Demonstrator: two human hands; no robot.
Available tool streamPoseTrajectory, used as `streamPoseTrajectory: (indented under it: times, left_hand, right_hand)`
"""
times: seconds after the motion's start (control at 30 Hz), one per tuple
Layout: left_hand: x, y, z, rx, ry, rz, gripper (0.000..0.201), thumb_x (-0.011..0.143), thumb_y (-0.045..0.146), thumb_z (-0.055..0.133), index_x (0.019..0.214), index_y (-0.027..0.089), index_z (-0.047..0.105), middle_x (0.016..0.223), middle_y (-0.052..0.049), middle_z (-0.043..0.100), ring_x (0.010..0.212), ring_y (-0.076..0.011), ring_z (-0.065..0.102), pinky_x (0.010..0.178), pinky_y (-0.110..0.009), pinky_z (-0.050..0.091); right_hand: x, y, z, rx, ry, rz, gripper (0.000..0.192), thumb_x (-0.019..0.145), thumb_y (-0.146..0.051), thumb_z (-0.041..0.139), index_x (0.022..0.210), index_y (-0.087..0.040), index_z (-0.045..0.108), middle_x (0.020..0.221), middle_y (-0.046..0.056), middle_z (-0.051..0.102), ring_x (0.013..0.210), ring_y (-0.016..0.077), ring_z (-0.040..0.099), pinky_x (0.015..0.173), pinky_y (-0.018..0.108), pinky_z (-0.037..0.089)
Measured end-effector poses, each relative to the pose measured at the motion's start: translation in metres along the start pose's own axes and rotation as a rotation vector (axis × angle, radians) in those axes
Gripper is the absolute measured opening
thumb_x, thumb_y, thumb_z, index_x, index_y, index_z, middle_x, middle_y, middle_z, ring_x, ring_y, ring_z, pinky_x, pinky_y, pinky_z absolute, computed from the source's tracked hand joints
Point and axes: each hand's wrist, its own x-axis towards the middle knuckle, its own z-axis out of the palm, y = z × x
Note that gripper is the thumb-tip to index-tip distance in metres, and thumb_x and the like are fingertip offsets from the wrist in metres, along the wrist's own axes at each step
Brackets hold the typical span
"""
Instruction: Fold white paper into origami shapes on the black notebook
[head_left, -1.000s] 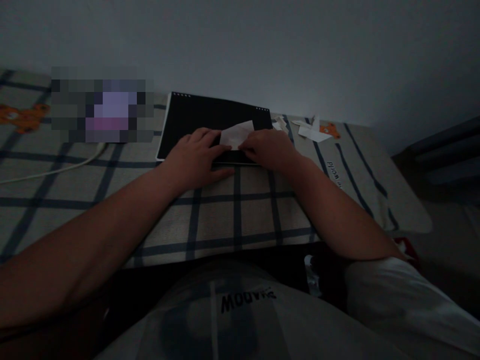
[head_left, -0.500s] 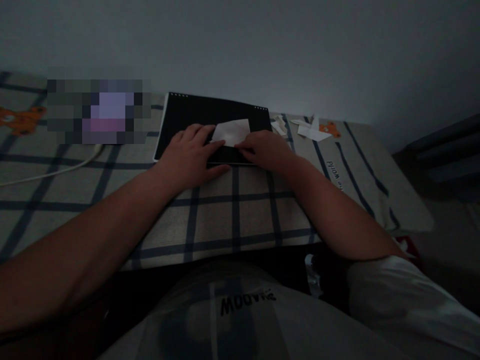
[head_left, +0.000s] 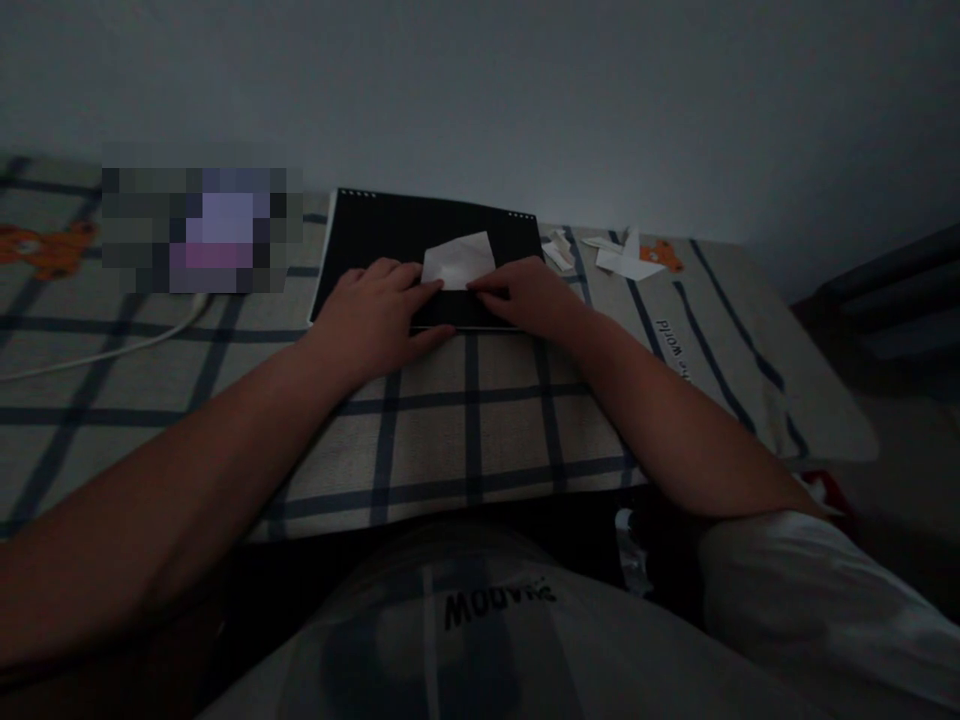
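Note:
A small folded sheet of white paper point(head_left: 459, 262) lies on a black notebook point(head_left: 397, 220) with punched holes along its far edge. My left hand point(head_left: 371, 310) rests flat on the notebook with fingers spread, its index fingertip on the paper's near left corner. At the near right corner, my right hand point(head_left: 532, 295) has thumb and index finger pinched together on the paper's edge. The paper's near edge is straight and its top runs to a point at the right.
The table has a checked cloth point(head_left: 427, 430). Right of the notebook lie a crumpled paper scrap point(head_left: 559, 251) and a folded white paper piece point(head_left: 630, 258). A blurred-out device point(head_left: 221, 225) with a white cable point(head_left: 142, 348) sits at the left. A wall point(head_left: 480, 100) stands behind.
The paper has turned slightly and shifted a little left on the notebook. Both hands stay at its near corners, with only small finger movement.

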Motion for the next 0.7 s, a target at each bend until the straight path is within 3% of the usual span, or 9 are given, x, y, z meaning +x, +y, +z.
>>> streamPoseTrajectory:
  times: [0.13, 0.3, 0.57, 0.7]
  left_hand:
    - [0.001, -0.002, 0.003, -0.002, 0.014, 0.028, 0.071, 0.114, 0.057, 0.050, 0.173, 0.018, 0.060, 0.172, -0.020, 0.062, 0.160, -0.0466, 0.053, 0.123, -0.060, 0.048]
    - [0.002, -0.006, 0.011, -0.009, 0.038, 0.078, 0.069, 0.115, 0.054, 0.050, 0.175, 0.020, 0.058, 0.171, -0.019, 0.064, 0.163, -0.0445, 0.051, 0.126, -0.062, 0.048]
    - [-0.004, -0.004, 0.015, -0.064, 0.161, 0.095, 0.065, 0.110, 0.048, 0.066, 0.172, 0.028, 0.064, 0.192, -0.015, 0.040, 0.174, -0.0511, 0.036, 0.132, -0.071, 0.041]
    - [-0.005, 0.003, 0.014, -0.065, 0.157, 0.162, 0.071, 0.113, 0.036, 0.057, 0.182, 0.023, 0.050, 0.186, -0.016, 0.050, 0.173, -0.0484, 0.039, 0.135, -0.071, 0.036]
  right_hand:
    - [-0.007, -0.012, -0.002, -0.144, 0.033, 0.011, 0.046, 0.114, -0.023, 0.053, 0.147, -0.024, 0.085, 0.146, 0.013, 0.082, 0.124, 0.0319, 0.078, 0.097, 0.042, 0.055]
    - [-0.011, -0.022, -0.005, -0.238, 0.046, -0.003, 0.048, 0.118, -0.025, 0.046, 0.152, -0.022, 0.080, 0.156, 0.016, 0.073, 0.116, 0.0303, 0.075, 0.084, 0.039, 0.052]
    - [-0.009, -0.026, -0.006, -0.246, 0.005, 0.033, 0.053, 0.119, -0.024, 0.038, 0.151, -0.018, 0.080, 0.152, 0.018, 0.072, 0.115, 0.0294, 0.072, 0.086, 0.040, 0.051]
    - [-0.009, -0.024, -0.003, -0.252, 0.032, -0.007, 0.053, 0.119, -0.024, 0.038, 0.147, -0.021, 0.082, 0.155, 0.016, 0.073, 0.118, 0.0297, 0.072, 0.086, 0.040, 0.052]
